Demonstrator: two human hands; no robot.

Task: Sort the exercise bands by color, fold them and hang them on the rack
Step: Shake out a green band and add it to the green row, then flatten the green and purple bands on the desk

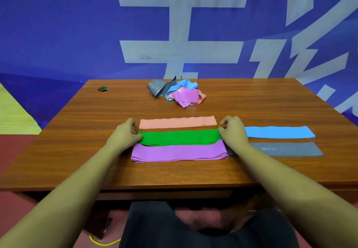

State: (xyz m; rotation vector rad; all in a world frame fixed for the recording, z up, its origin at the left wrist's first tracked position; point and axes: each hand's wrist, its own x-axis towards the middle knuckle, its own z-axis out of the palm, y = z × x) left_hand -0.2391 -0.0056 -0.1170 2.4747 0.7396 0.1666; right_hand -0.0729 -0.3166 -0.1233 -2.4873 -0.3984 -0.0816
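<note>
- Blue banner wall (58, 34) with pale characters is seen behind a wooden counter (77, 131).
- A folded green band (180, 137) is stretched flat between both grips: one end is pinched by the left grip (126, 134), the other by the right grip (233, 131), fingers curled.
- Just beyond the grips a salmon-pink band (177, 122) is laid; just nearer, a purple band (178, 151) touches the green one.
- Right of the right grip, a blue band (279, 132) and a grey band (286, 149) are laid flat.
- Well beyond the grips, a pile of mixed bands (178, 91) is heaped.
</note>
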